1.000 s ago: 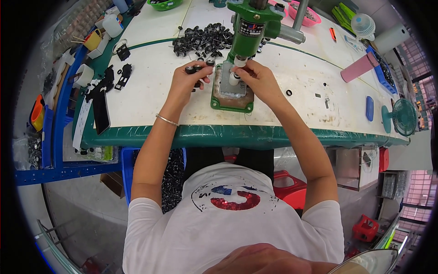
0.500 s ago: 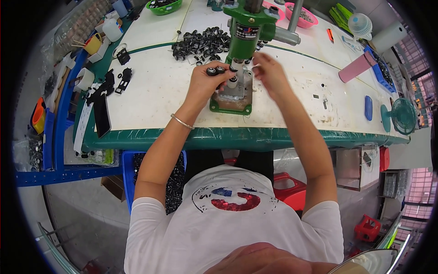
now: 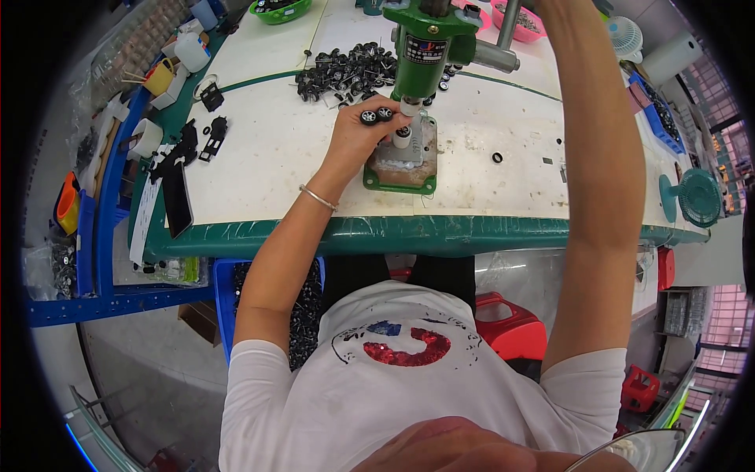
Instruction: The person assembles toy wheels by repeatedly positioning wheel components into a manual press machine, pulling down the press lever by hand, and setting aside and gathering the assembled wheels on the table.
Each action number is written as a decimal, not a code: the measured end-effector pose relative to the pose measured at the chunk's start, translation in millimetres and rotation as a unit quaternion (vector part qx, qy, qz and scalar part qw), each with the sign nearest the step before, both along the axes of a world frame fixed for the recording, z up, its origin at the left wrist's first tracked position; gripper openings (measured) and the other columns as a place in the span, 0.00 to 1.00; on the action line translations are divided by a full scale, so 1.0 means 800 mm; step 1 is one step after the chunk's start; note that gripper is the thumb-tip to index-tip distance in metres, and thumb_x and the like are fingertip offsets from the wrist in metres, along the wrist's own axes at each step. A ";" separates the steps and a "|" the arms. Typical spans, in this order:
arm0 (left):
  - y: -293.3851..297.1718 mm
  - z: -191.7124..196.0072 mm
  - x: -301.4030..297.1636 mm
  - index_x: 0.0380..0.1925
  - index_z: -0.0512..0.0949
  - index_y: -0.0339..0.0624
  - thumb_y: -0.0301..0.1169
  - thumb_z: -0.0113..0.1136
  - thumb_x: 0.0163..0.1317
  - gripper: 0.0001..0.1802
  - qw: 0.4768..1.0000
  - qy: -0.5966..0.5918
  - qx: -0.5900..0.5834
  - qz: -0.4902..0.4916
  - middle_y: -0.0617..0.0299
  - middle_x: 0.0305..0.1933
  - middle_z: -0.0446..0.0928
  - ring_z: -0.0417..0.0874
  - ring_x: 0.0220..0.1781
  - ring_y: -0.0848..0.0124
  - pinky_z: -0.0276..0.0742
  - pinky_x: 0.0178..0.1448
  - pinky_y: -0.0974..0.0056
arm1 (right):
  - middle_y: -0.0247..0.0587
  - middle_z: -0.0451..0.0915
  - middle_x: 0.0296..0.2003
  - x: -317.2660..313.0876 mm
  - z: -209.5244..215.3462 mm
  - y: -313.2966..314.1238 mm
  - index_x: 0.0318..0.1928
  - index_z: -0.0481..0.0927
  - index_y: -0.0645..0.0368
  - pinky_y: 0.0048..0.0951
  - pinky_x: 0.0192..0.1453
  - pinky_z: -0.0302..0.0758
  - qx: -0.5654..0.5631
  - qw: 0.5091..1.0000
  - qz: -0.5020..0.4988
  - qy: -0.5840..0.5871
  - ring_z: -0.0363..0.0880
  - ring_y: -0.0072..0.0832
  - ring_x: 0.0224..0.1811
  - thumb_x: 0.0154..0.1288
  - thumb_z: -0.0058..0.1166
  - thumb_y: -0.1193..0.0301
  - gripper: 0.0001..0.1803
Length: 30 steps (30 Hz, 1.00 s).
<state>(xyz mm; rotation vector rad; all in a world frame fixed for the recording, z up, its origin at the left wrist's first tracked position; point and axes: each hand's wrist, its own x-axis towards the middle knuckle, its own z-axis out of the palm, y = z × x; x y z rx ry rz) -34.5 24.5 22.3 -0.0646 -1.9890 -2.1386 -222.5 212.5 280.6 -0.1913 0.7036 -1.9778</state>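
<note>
My left hand (image 3: pixel 366 124) is closed on small black toy wheels (image 3: pixel 376 116) with silver spokes, just left of the ram of a green hand press (image 3: pixel 421 67). Its fingertips reach between the ram and a white cylindrical holder (image 3: pixel 402 141), which stands upright on the press base (image 3: pixel 405 175). Another small wheel (image 3: pixel 403 131) sits on top of that holder. My right arm stretches far up past the press's steel lever (image 3: pixel 510 27). Only a bit of my right hand (image 3: pixel 549 5) shows at the upper edge, fingers hidden, so its grip is unclear.
A heap of black wheels with axles (image 3: pixel 350 72) lies behind the press on the left. A lone black ring (image 3: pixel 497 157) lies right of the base. Black plastic parts (image 3: pixel 212 140) and a phone (image 3: pixel 176 200) are at left; a green fan (image 3: pixel 696 197) stands at right.
My right hand has moved from beside the press up to the upper edge near the lever. My left hand stays by the ram with the wheels. The black ring now shows.
</note>
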 end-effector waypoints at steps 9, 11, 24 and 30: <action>0.000 0.003 0.006 0.31 0.83 0.39 0.25 0.69 0.52 0.06 1.000 -0.015 -0.002 0.008 0.70 0.27 0.77 0.70 0.23 0.82 0.67 0.27 0.75 | 0.17 0.56 0.15 0.079 -0.009 -0.013 0.25 0.66 0.48 0.15 0.13 0.44 -0.051 0.990 -0.131 0.032 0.49 0.09 0.11 0.67 0.51 0.61 0.14; 0.002 0.003 0.006 0.32 0.83 0.38 0.25 0.69 0.52 0.07 1.000 -0.017 0.005 0.000 0.70 0.27 0.77 0.70 0.23 0.82 0.67 0.28 0.75 | 0.16 0.55 0.15 0.108 -0.028 -0.037 0.25 0.66 0.48 0.15 0.13 0.44 0.034 0.751 -0.453 0.479 0.48 0.09 0.12 0.67 0.51 0.61 0.14; 0.002 -0.005 0.006 0.32 0.83 0.35 0.23 0.68 0.52 0.07 1.000 -0.010 0.011 0.007 0.69 0.33 0.76 0.71 0.26 0.82 0.69 0.28 0.76 | 0.18 0.53 0.13 0.168 -0.036 -0.031 0.22 0.64 0.47 0.16 0.13 0.43 -0.031 0.656 -0.511 0.555 0.45 0.09 0.10 0.65 0.50 0.63 0.15; 0.008 -0.006 0.002 0.32 0.82 0.35 0.22 0.68 0.52 0.06 1.000 -0.003 0.025 0.005 0.68 0.34 0.76 0.72 0.26 0.81 0.69 0.28 0.76 | 0.20 0.54 0.13 0.196 -0.048 -0.022 0.22 0.63 0.48 0.17 0.12 0.44 -0.053 0.612 -0.491 0.617 0.46 0.11 0.10 0.66 0.50 0.62 0.16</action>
